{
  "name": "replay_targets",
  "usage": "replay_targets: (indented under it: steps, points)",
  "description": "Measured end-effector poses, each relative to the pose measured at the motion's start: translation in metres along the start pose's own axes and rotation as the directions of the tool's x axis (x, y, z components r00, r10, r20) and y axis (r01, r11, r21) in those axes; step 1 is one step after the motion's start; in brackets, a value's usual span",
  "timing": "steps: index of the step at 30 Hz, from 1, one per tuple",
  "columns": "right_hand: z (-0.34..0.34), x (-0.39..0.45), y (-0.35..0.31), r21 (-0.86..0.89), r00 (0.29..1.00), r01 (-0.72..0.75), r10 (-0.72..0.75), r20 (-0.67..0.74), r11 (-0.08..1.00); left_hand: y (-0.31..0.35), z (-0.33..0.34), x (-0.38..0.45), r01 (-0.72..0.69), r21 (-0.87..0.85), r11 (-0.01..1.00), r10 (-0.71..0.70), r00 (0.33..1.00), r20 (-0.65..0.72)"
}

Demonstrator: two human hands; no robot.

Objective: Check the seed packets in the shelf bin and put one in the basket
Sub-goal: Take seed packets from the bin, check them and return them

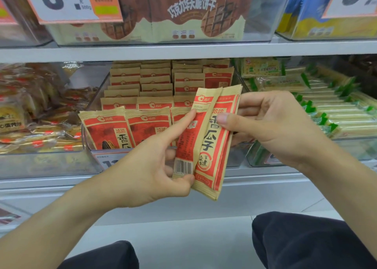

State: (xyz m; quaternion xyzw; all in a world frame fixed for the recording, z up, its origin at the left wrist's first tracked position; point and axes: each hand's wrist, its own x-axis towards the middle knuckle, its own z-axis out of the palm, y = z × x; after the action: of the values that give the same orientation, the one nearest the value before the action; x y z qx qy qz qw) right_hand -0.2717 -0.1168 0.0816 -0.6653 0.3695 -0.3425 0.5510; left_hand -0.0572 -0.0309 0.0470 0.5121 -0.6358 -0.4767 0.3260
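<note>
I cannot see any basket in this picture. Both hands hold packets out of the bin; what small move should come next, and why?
Probably let the right hand keep the front-facing packet while the left hand returns the barcode-side packet to the bin, since only one packet is needed.

The price tags (67, 1) on the top shelf are cut off by the upper edge. The bin's own price label (109, 162) is half hidden behind the left hand (146, 166). Small print on the held seed packet (206, 142) is too small to read. The right hand (271, 125) covers that packet's right edge. The snacks (30, 109) at left are blurred.
</note>
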Motion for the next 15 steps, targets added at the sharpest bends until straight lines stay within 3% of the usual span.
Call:
replay_targets:
  steps: [9, 12, 15]
  points:
    - [-0.0038, 0.0014, 0.0015, 0.000, 1.000, 0.024, -0.024, 0.018, 1.000, 0.0011, -0.0013, -0.0006, -0.031, -0.139, 0.990, 0.041, 0.997, 0.070]
    - [-0.0068, 0.0027, 0.0050, 0.021, 0.995, 0.086, -0.087, 0.048, 0.996, 0.0016, 0.0028, -0.0024, -0.067, -0.069, 0.995, 0.070, 0.997, 0.038]
    - [-0.0053, -0.0007, -0.0011, -0.016, 0.960, 0.215, -0.209, 0.184, 0.976, 0.0045, 0.0056, -0.0023, -0.155, 0.116, 0.981, 0.161, 0.986, -0.042]
